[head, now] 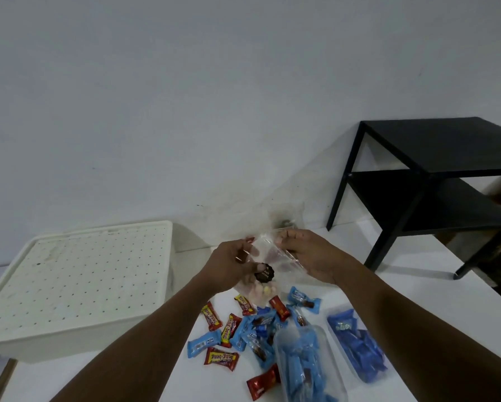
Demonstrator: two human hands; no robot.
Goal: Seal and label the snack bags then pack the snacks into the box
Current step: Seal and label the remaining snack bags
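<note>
Nearest, two filled snack bags (310,364) of blue wrappers lie toward the white floor's (388,285) near right, with loose snacks (229,332) scattered just left of them. Above these, the left hand (231,265) and right hand (307,256) pinch a clear bag (268,250) between them, the left thumb on a dark round label (264,274). The white box (78,285) sits left, lid on; a black side table (434,169) stands far right.

We view a bare, pale-grey wall (185,97) filling the upper field. At right we note a black side table (452,146) (its lower shelf (403,195) equally dark), legs standing on the white surface (350,245). Lighting is soft, shadows faint.
</note>
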